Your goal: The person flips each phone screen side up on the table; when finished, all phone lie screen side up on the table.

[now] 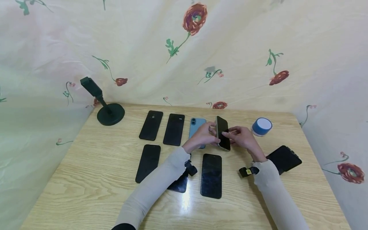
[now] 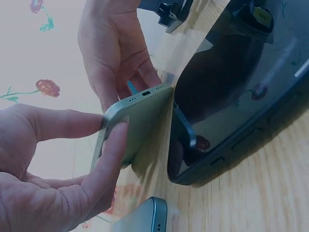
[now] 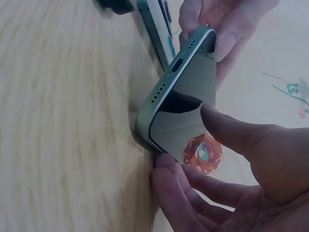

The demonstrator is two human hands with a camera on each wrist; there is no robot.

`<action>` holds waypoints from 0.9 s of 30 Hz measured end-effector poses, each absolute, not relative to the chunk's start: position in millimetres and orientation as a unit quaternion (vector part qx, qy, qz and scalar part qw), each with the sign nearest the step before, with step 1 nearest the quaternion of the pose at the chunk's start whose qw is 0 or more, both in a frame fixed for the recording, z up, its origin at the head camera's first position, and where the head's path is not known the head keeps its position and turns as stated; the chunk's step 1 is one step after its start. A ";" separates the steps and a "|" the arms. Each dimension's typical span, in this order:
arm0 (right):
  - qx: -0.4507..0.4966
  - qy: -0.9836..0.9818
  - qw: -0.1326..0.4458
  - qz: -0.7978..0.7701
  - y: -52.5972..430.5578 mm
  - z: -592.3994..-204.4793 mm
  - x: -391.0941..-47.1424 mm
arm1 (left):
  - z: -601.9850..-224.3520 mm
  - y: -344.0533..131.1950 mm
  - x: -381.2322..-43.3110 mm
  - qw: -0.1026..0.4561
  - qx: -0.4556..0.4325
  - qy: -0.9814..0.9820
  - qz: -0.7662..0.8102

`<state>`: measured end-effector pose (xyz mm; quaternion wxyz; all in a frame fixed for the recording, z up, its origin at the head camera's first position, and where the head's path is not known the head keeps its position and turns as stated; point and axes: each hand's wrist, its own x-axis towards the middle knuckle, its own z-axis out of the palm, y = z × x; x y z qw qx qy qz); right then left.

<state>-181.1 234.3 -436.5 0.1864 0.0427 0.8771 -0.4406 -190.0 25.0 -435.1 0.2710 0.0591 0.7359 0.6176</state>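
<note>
A smartphone with a dark, glossy screen and pale green frame is tilted up on its long edge over the table. My left hand pinches its left edge, thumb and fingers on opposite faces. From the other side my right hand grips it, thumb on the screen and fingers at the edge by the tabletop. The charging port end of the smartphone faces the right wrist camera. Just left lies a blue phone with two camera lenses, partly covered by my left hand.
Black phones lie in rows: two at the back, others in front, some under my left sleeve. A flat black device sits by my right forearm. A blue-and-white round container and a black stand stand farther back.
</note>
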 end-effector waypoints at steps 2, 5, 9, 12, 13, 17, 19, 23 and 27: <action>0.045 0.881 0.182 -0.435 235.1 -438.0 -180.9 | -434.7 25.1 -189.9 0.269 0.060 0.742 0.611; 0.046 0.884 0.180 -0.430 236.5 -439.5 -181.0 | -435.4 25.4 -190.2 0.267 0.058 0.751 0.601; 0.046 0.888 0.178 -0.422 237.6 -440.3 -180.5 | -437.3 26.4 -190.0 0.264 0.056 0.755 0.598; 0.046 0.892 0.175 -0.414 238.2 -440.5 -180.2 | -437.7 26.7 -189.2 0.263 0.056 0.760 0.592; 0.045 0.895 0.173 -0.410 238.4 -440.6 -180.1 | -438.0 26.9 -189.2 0.261 0.057 0.763 0.588; 0.039 0.903 0.163 -0.396 238.0 -438.8 -178.6 | -439.0 27.8 -189.7 0.259 0.062 0.774 0.574; 0.037 0.907 0.155 -0.389 237.1 -437.5 -177.4 | -439.5 28.7 -190.0 0.251 0.069 0.790 0.555; 0.037 0.914 0.145 -0.378 236.3 -436.4 -176.0 | -439.9 30.9 -190.0 0.236 0.088 0.827 0.503; 0.040 0.922 0.138 -0.361 236.6 -438.6 -175.4 | -438.5 33.7 -190.4 0.234 0.102 0.850 0.460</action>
